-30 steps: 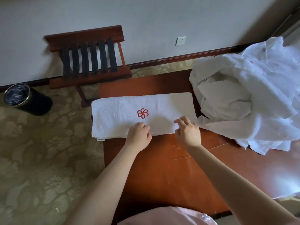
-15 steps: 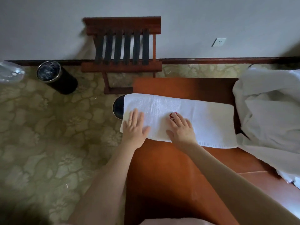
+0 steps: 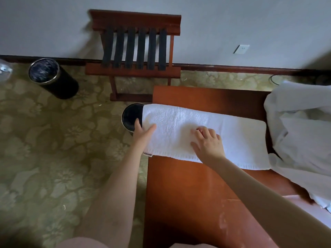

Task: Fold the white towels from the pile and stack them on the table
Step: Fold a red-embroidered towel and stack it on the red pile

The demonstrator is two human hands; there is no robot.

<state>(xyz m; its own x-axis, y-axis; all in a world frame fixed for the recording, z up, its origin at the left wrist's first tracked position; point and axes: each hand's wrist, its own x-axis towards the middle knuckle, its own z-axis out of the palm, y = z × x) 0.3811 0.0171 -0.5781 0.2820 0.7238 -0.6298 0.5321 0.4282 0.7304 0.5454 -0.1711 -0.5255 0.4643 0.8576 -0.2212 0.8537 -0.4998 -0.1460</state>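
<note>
Left hand [image 3: 143, 134] — fingers [image 3: 138, 123] now under towel [image 3: 179, 119]

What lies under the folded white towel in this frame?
The folded white terry towel lies on the reddish-brown wooden table. Its left end overhangs the edge, above a black cylindrical bin on the carpet. The bin's right part and the tabletop beneath are covered.

Pile [image 3: 300, 133] walls right; room over near tabletop [image 3: 188, 203].
</note>
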